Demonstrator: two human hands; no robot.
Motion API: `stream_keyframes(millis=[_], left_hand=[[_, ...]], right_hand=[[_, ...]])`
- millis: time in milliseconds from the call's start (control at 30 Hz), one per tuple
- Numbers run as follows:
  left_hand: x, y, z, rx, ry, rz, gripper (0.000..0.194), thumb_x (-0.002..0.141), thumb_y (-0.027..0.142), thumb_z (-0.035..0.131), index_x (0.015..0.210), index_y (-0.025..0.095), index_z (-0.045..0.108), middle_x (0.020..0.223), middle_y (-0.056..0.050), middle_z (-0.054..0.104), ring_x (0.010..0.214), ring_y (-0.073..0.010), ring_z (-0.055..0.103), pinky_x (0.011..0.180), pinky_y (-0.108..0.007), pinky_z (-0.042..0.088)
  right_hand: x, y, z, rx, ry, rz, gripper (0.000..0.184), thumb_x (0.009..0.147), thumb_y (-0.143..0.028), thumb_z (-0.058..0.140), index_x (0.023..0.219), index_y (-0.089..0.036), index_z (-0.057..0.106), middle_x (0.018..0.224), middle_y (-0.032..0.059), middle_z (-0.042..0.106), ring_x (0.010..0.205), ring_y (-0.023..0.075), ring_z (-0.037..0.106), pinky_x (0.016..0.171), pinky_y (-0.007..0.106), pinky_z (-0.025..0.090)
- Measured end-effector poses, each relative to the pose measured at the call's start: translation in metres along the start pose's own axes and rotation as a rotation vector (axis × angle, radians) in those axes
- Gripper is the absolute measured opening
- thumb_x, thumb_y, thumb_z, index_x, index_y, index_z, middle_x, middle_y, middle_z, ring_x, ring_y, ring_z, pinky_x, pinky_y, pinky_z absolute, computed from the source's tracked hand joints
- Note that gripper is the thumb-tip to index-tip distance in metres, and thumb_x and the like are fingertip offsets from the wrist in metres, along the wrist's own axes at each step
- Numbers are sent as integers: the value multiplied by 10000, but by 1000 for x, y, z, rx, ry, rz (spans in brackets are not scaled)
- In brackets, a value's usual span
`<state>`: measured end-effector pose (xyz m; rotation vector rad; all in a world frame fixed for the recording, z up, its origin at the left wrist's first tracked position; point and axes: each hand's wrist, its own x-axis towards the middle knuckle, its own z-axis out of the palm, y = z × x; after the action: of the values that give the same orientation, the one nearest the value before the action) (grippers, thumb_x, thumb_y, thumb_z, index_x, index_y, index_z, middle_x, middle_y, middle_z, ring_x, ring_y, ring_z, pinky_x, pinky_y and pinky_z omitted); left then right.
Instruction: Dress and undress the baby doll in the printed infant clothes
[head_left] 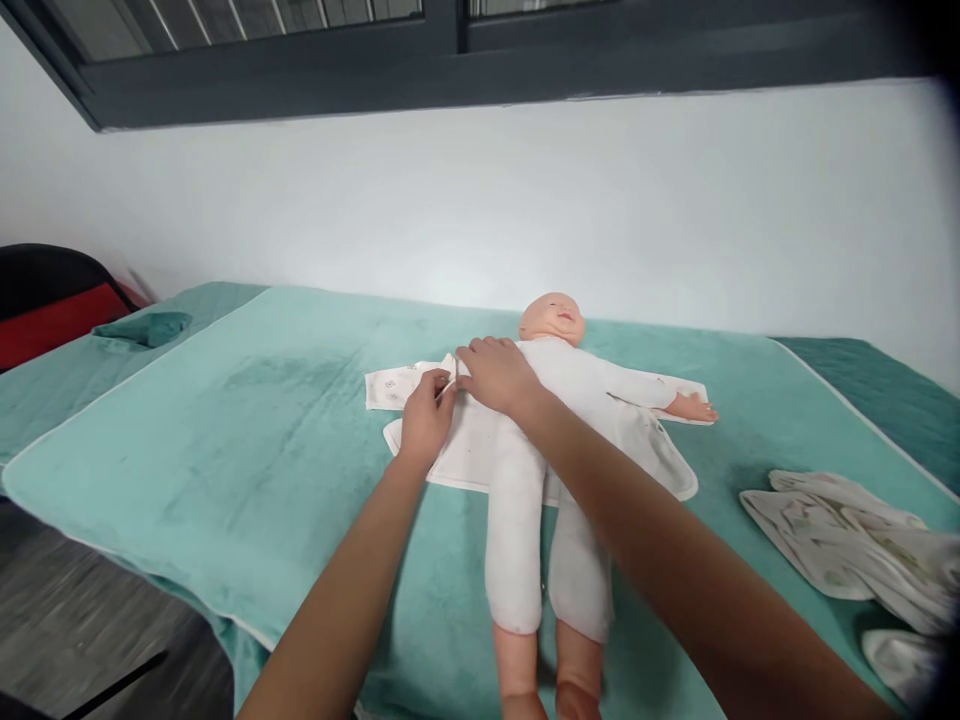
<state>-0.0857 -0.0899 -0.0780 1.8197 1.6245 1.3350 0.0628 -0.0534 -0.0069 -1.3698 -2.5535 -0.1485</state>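
A cloth-bodied baby doll (574, 375) is laid face up on a teal bed cover (225, 430), with its back over a spread-out white infant shirt (459, 455). The shirt appears to have been placed beneath so that its panels extend at both flanks and its sleeves line up with the arms; one doll arm rests along the far-right sleeve, its bare hand near the cuff. The opposite sleeve (390, 388) is laid flat, pointing outward.

Fabric at the inner end of that sleeve is pinched between thumb and fingers of the left hand (427, 415), apparently to keep the edge raised. The right hand (496, 375) is held palm down beside the doll's shoulder, fingers bent and close together; what is gripped beneath cannot be told. Both forearms are extended forward, the right crossing above the doll's torso and leg. Patterned baby clothes (840, 540) are piled to the right.
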Motion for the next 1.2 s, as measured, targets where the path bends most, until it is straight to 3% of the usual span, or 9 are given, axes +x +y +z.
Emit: stream_keyframes(millis=[133,233,333,400,533,633,733,1000,1200], left_hand=[[-1,-5,-1,4,3,-70,323,926,407,547,1200,240,583,1134,-83,693,1092,-239,644,948,-370,472],[-1,-3,-2,64,16,-95,400,918,452,558,1254,235,577,1196,-109,680,1141,-269,628,973,-405,462],[-1,2,-2,87,25,-115,465,921,485,542,1306,227,560,1233,-125,669,1160,-285,619,968,-413,461],[2,4,-1,75,15,-132,474,921,492,531,1314,228,561,1198,-118,685,1120,-287,634,943,-410,466],[13,7,0,65,33,-176,394,887,417,563,1223,223,627,1082,-98,714,1018,-284,645,890,-388,461],[24,13,0,49,39,-199,234,874,315,532,985,194,698,951,-78,718,898,-257,635,819,-355,454],[36,28,3,12,11,-188,248,888,293,486,799,175,685,799,-38,690,755,-204,591,735,-314,439],[55,71,14,-46,-87,-87,256,898,278,495,886,172,727,937,-65,734,893,-223,617,807,-314,441],[54,107,-19,-157,-331,-200,233,850,345,617,842,157,755,848,-45,736,758,-202,630,696,-305,480]], right_hand=[[-42,25,-15,406,456,220,306,976,-300,412,1192,-197,603,1249,98,650,1143,234,581,963,347,432],[-78,56,-19,509,697,580,324,977,-329,346,1137,-201,597,1122,103,684,1037,230,623,887,339,469],[-104,83,-15,422,438,924,335,938,-443,421,1088,-230,634,918,104,708,906,294,647,834,419,469],[-113,92,-9,380,259,1031,397,929,-512,427,1110,-234,645,933,139,711,942,339,650,850,474,460],[-117,95,-1,403,237,1053,500,934,-565,395,1217,-223,624,1010,181,712,1035,369,641,897,511,458],[-115,96,1,517,291,1024,537,918,-570,423,1273,-212,608,1128,187,704,1107,365,626,932,489,462],[-111,96,5,614,323,999,555,882,-581,485,1285,-217,604,1200,168,693,1157,354,613,965,471,460],[-101,80,22,1055,325,770,650,810,-582,613,1340,-215,528,968,59,749,813,237,682,751,361,531],[-102,86,28,998,299,758,611,842,-577,560,1339,-223,528,940,48,748,832,234,674,795,374,511]])
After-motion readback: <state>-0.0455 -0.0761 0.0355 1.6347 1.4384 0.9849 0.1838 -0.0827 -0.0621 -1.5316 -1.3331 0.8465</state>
